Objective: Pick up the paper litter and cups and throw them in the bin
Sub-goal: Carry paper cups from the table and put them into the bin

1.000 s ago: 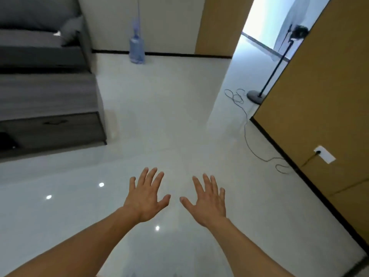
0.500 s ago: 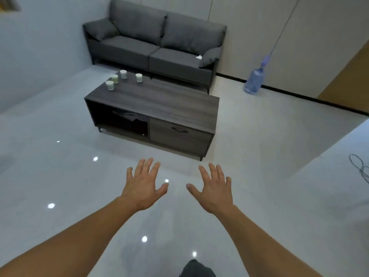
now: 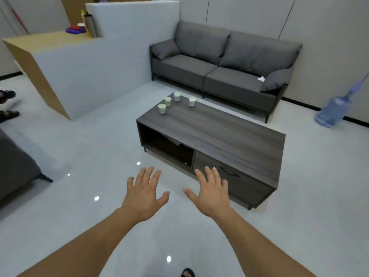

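Several small pale cups stand at the far left end of a dark wood coffee table (image 3: 229, 134): one cup (image 3: 162, 108) nearest, a second cup (image 3: 168, 101) behind it, a third cup (image 3: 177, 96) further back. A white scrap of paper (image 3: 261, 78) lies on the grey sofa (image 3: 219, 72) by its right cushion. My left hand (image 3: 144, 191) and my right hand (image 3: 211, 189) are stretched out in front of me with fingers spread, holding nothing, well short of the cups. No bin is in view.
A white and wood counter (image 3: 83, 62) stands at the left with bottles on it. A blue water jug (image 3: 332, 110) sits by the right wall. A dark seat (image 3: 16, 166) is at the left edge, another person's feet (image 3: 8, 104) beyond it.
My view has swung left from the doorway to the coffee table and sofa, and the table is now closer. Both hands stay spread and hold nothing.
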A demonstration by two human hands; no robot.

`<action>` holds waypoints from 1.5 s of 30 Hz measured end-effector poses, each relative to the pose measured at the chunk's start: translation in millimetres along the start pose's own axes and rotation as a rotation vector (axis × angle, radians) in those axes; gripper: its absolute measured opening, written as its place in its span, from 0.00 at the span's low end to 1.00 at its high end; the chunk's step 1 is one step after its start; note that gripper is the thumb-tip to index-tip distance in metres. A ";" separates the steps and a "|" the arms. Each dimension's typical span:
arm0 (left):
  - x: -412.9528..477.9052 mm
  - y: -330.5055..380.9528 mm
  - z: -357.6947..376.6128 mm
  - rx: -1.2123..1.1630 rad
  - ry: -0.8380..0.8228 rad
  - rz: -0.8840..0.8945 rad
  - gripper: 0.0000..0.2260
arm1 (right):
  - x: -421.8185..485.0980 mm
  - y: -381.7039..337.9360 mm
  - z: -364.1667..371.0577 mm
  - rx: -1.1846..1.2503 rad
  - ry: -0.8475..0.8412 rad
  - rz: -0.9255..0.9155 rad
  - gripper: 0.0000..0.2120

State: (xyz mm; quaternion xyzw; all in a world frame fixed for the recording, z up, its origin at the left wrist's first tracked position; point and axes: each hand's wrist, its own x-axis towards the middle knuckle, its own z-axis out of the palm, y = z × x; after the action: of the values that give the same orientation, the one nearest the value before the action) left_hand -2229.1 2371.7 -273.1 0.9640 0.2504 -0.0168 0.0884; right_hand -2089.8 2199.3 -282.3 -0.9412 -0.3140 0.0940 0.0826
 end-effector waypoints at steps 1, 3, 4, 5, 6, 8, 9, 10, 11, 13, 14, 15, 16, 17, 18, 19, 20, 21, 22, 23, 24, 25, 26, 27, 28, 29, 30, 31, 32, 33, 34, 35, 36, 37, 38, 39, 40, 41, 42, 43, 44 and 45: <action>15.1 -5.4 -2.8 -0.005 0.003 -0.017 0.34 | 20.5 -6.0 -2.2 0.003 -0.007 -0.015 0.39; 40.0 -15.4 -7.0 -0.021 0.005 -0.051 0.34 | 54.4 -18.1 -5.2 -0.001 -0.030 -0.042 0.39; 51.6 -21.2 -7.1 -0.030 0.007 -0.062 0.34 | 69.3 -24.4 -5.4 -0.001 -0.042 -0.054 0.39; 64.4 -27.3 -6.4 -0.034 0.004 -0.072 0.34 | 84.6 -30.3 -5.4 -0.002 -0.055 -0.070 0.40; 78.6 -34.1 -5.4 -0.038 -0.003 -0.079 0.34 | 100.9 -35.6 -5.0 -0.003 -0.067 -0.087 0.40; 112.5 -48.8 -2.9 -0.051 -0.011 -0.093 0.34 | 137.0 -44.5 -4.0 -0.007 -0.082 -0.101 0.40; 130.8 -57.0 -1.1 -0.059 -0.009 -0.098 0.34 | 156.5 -47.5 -3.5 -0.013 -0.086 -0.096 0.40; 150.1 -65.7 0.3 -0.066 -0.010 -0.095 0.34 | 177.4 -50.2 -3.5 -0.019 -0.094 -0.089 0.40; 169.7 -74.2 0.3 -0.073 -0.022 -0.088 0.34 | 197.6 -53.5 -4.7 -0.029 -0.106 -0.083 0.40; 213.3 -92.5 0.9 -0.110 -0.011 -0.081 0.34 | 240.6 -60.3 -10.1 -0.028 -0.090 -0.057 0.41; 236.6 -101.4 -1.5 -0.117 -0.005 -0.075 0.34 | 263.7 -64.9 -15.6 -0.021 -0.080 -0.035 0.41; 258.5 -111.1 -4.4 -0.122 -0.003 -0.067 0.35 | 287.0 -70.0 -20.8 -0.013 -0.070 -0.011 0.41; 279.6 -121.5 -7.2 -0.125 -0.003 -0.055 0.35 | 310.4 -75.5 -25.2 -0.010 -0.063 0.008 0.41; 298.8 -130.9 -11.8 -0.115 -0.018 -0.037 0.35 | 331.6 -83.1 -29.6 -0.013 -0.066 0.022 0.41; 316.5 -140.3 -15.8 -0.109 -0.021 -0.018 0.35 | 349.9 -91.3 -31.9 -0.002 -0.063 0.039 0.41; 335.4 -150.5 -18.8 -0.110 -0.009 -0.001 0.35 | 367.3 -100.1 -32.5 0.022 -0.050 0.058 0.41; 356.1 -160.5 -25.0 -0.092 -0.014 0.011 0.35 | 384.8 -110.0 -33.7 0.039 -0.046 0.075 0.41; 377.2 -171.0 -31.1 -0.085 -0.015 0.014 0.35 | 402.3 -118.9 -34.1 0.048 -0.050 0.083 0.41; 396.8 -181.6 -34.8 -0.079 -0.011 0.018 0.35 | 418.5 -125.3 -32.1 0.046 -0.061 0.081 0.41; 413.6 -190.0 -39.6 -0.063 -0.029 0.021 0.35 | 432.0 -130.9 -30.6 0.036 -0.087 0.076 0.41; 429.9 -196.9 -42.0 -0.063 -0.032 0.024 0.35 | 445.3 -134.7 -29.6 0.037 -0.103 0.078 0.41; 447.0 -203.9 -41.5 -0.068 -0.020 0.032 0.35 | 460.8 -137.4 -27.9 0.050 -0.104 0.085 0.41; 466.2 -210.3 -42.0 -0.062 -0.027 0.045 0.35 | 479.1 -139.8 -27.6 0.058 -0.108 0.095 0.41; 486.5 -216.5 -42.7 -0.058 -0.041 0.059 0.35 | 499.5 -141.3 -26.7 0.060 -0.109 0.102 0.41; 507.9 -222.5 -43.7 -0.050 -0.056 0.072 0.35 | 522.0 -142.3 -25.1 0.058 -0.110 0.103 0.41; 530.1 -228.0 -44.4 -0.044 -0.065 0.077 0.36 | 544.9 -142.7 -23.1 0.055 -0.115 0.098 0.41; 552.9 -233.5 -44.7 -0.045 -0.061 0.074 0.36 | 568.3 -143.2 -20.6 0.057 -0.119 0.095 0.41; 575.5 -239.1 -45.2 -0.047 -0.049 0.068 0.36 | 592.5 -144.1 -17.4 0.069 -0.123 0.095 0.41; 597.4 -243.8 -46.5 -0.047 -0.042 0.058 0.36 | 616.8 -145.4 -14.4 0.077 -0.132 0.098 0.41; 617.5 -248.2 -48.3 -0.042 -0.039 0.048 0.36 | 641.0 -147.0 -12.8 0.083 -0.143 0.104 0.41; 636.1 -252.5 -50.7 -0.033 -0.044 0.045 0.36 | 665.1 -149.1 -11.8 0.093 -0.154 0.112 0.41; 652.6 -256.7 -52.5 -0.024 -0.063 0.049 0.36 | 686.6 -152.5 -10.6 0.100 -0.167 0.117 0.42; 669.1 -261.2 -53.1 -0.020 -0.088 0.051 0.36 | 706.3 -156.4 -9.9 0.104 -0.174 0.119 0.42; 686.4 -265.3 -52.5 -0.020 -0.106 0.047 0.36 | 725.2 -159.6 -9.5 0.106 -0.175 0.121 0.42; 704.7 -269.0 -52.2 -0.017 -0.127 0.039 0.36 | 743.7 -162.4 -9.6 0.101 -0.180 0.123 0.42; 722.2 -272.3 -51.8 -0.021 -0.146 0.035 0.36 | 761.0 -163.8 -9.7 0.097 -0.186 0.129 0.42; 737.8 -275.6 -50.8 -0.027 -0.162 0.041 0.36 | 777.0 -164.8 -9.3 0.096 -0.199 0.137 0.42; 751.7 -279.2 -48.9 -0.033 -0.173 0.054 0.36 | 790.5 -166.1 -7.3 0.095 -0.214 0.147 0.42; 764.0 -283.5 -45.2 -0.041 -0.177 0.069 0.36 | 801.2 -168.1 -3.7 0.098 -0.229 0.158 0.42; 776.1 -289.0 -40.2 -0.052 -0.183 0.084 0.37 | 811.8 -170.6 0.7 0.102 -0.238 0.168 0.42; 790.2 -294.6 -35.7 -0.061 -0.200 0.097 0.37 | 824.1 -173.3 5.5 0.099 -0.247 0.177 0.42; 805.3 -300.6 -31.9 -0.071 -0.221 0.111 0.37 | 836.9 -175.9 11.1 0.098 -0.261 0.193 0.41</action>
State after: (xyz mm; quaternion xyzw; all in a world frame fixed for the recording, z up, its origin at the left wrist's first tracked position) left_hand -1671.6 3022.0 -352.1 0.9648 0.1860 -0.1092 0.1506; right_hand -1536.5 2846.7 -359.9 -0.9415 -0.2254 0.2382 0.0774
